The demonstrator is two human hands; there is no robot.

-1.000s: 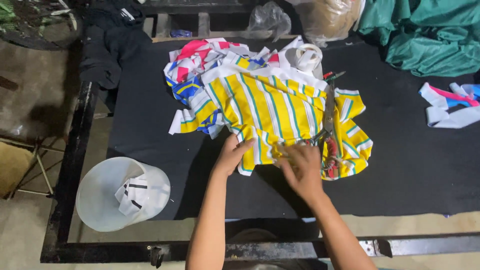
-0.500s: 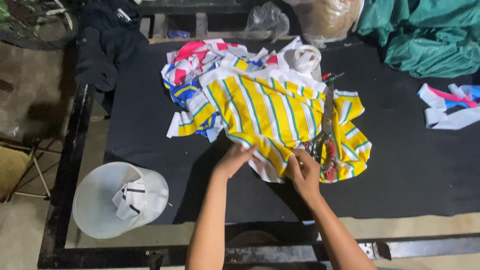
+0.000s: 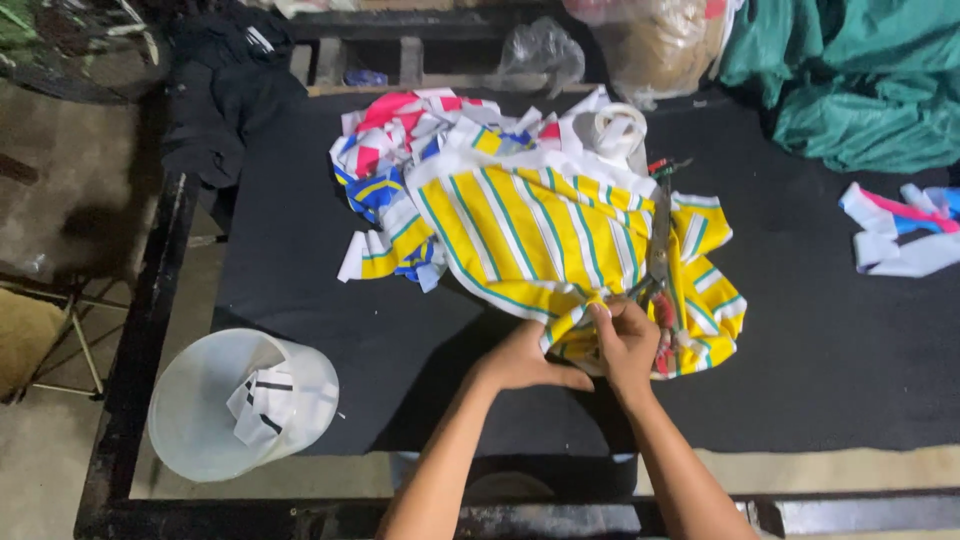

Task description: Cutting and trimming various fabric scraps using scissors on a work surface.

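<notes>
Both my hands are down at the near edge of the yellow striped cloth [image 3: 530, 235], which lies spread over the black table top [image 3: 820, 340], a little right of the middle. My left hand [image 3: 525, 360] is curled under the cloth's bunched lower hem, thumb and fingers closed on a fold of it. My right hand [image 3: 625, 340] sits just beside it, touching it, fingers pinched tight on the same bunched bit of yellow fabric. Right against my right hand lie the scissors [image 3: 660, 260], red-handled, blades pointing away from me across the cloth. Behind the striped piece there's a heap of fabric scraps [image 3: 400, 160] in pink, blue, white and yellow, and a roll of white tape [image 3: 615, 130] at the far edge of the pile. Off to my left, at the near corner of the table, a white plastic bucket [image 3: 200, 400] holds a few white scraps with black stripes. Far right, loose strips of cloth [image 3: 900, 235] lie well apart from my hands, and a green cloth [image 3: 850, 80] is heaped at the far right corner.
</notes>
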